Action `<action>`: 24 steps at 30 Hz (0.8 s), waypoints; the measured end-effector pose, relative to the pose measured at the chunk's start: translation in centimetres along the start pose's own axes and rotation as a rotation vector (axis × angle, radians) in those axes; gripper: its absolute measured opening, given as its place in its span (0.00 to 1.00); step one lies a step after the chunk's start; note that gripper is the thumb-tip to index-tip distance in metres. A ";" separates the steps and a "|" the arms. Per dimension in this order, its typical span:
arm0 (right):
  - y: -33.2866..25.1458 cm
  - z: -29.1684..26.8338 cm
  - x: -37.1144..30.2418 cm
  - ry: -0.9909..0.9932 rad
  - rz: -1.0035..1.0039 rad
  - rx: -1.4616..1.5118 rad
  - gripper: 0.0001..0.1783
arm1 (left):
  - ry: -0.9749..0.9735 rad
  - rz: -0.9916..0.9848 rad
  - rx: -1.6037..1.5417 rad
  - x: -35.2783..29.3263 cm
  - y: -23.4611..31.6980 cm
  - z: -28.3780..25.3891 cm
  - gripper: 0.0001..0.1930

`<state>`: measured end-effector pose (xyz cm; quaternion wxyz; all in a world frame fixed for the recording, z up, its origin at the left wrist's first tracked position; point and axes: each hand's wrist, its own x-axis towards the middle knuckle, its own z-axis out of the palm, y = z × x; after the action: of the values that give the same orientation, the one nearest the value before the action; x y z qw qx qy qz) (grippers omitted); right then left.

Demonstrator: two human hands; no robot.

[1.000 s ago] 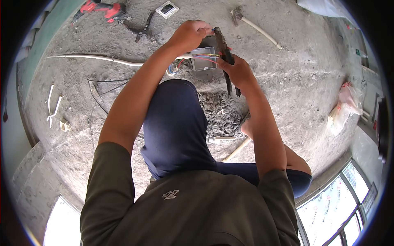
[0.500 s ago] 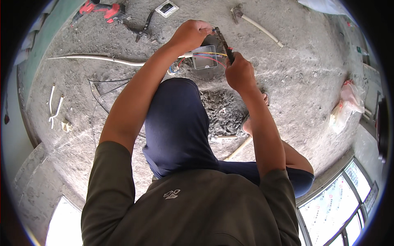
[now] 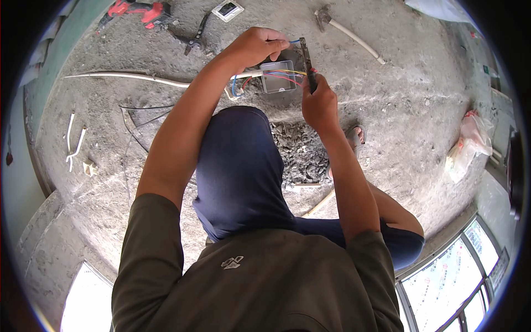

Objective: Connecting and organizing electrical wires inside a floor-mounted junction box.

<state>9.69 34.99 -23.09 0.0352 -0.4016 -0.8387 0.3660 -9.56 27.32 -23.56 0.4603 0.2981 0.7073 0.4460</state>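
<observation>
My left hand (image 3: pixel 256 47) pinches a blue wire (image 3: pixel 295 41), and a short length of it sticks out to the right of my fingertips. My right hand (image 3: pixel 321 104) is wrapped round the dark-handled pliers (image 3: pixel 306 60), whose head points away from me. The wire's end meets the head of the pliers; whether the jaws bite it, I cannot make out. Just below, an open grey junction box (image 3: pixel 279 87) lies on the floor. Yellow, red and blue wires cross it, coming out of a white conduit (image 3: pixel 252 74) on its left side.
A red cordless drill (image 3: pixel 148 13), dark cutters (image 3: pixel 193 40) and a white socket plate (image 3: pixel 227 10) lie at the far left. A hammer (image 3: pixel 354 39) is at the far right. Rubble (image 3: pixel 298 152) is heaped beside my knee. A plastic bag (image 3: pixel 469 146) sits at the right.
The pliers have shifted slightly right, away from my left fingers, and stand more upright. More of the blue wire now shows between the fingertips and the pliers' head.
</observation>
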 end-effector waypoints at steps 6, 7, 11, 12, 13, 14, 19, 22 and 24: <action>0.4 1.6 -0.5 0.031 -0.008 0.034 0.13 | 0.039 -0.123 -0.009 1.3 -1.6 0.6 0.12; 0.5 1.8 -0.4 0.044 -0.020 0.029 0.15 | 0.075 -0.117 0.066 1.5 -2.0 0.8 0.12; 0.5 1.8 -0.1 0.035 0.020 0.039 0.15 | 0.187 0.148 0.434 0.9 -1.2 1.1 0.12; 0.4 1.6 0.0 0.032 0.018 0.054 0.12 | 0.186 0.148 0.433 0.8 -0.9 0.9 0.12; 0.4 1.6 0.0 0.030 0.016 0.069 0.11 | 0.179 0.161 0.480 0.6 -0.4 0.6 0.12; 0.4 1.5 0.1 0.031 0.019 0.067 0.11 | 0.172 0.173 0.526 0.5 -0.3 0.3 0.12; -0.1 1.5 0.3 0.047 -0.009 0.076 0.11 | 0.206 0.268 0.394 0.5 -1.9 0.2 0.12; -0.6 2.1 -0.3 0.018 0.089 0.010 0.11 | 0.198 0.231 0.258 -0.4 -3.4 -0.2 0.13; 0.0 3.3 -0.9 0.020 0.106 0.026 0.12 | 0.166 0.191 0.139 -0.9 -4.1 0.0 0.13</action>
<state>9.16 32.43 -25.27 0.0292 -0.4488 -0.8111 0.3741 -9.20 24.82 -26.93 0.3340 0.3575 0.7405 0.4608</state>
